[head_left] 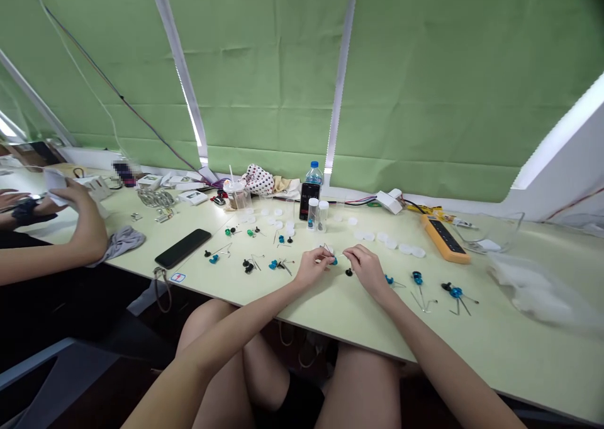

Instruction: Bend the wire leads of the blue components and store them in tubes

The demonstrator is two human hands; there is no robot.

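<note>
My left hand (312, 268) is closed, its fingertips pinching a small blue part (335, 261) with thin metal wire beside it. Just to the right, my right hand (367, 268) has its thumb and fingers pressed together; whatever they hold is too small to make out. Between the hands a small black disc-shaped part (348, 272) rests on the table. Similar blue and black parts with thin bent metal rods lie in small groups on both sides, such as a blue part (417, 278) at the right and black parts (248, 266) at the left.
Two clear vials with white caps (323, 217) stand before an upright phone (304, 194). White round caps (391, 243) lie scattered behind my hands. A black phone (183, 248), an orange power strip (444, 239) and a plastic bag (533, 284) flank them. A co-worker's arm (87, 221) reaches in at left.
</note>
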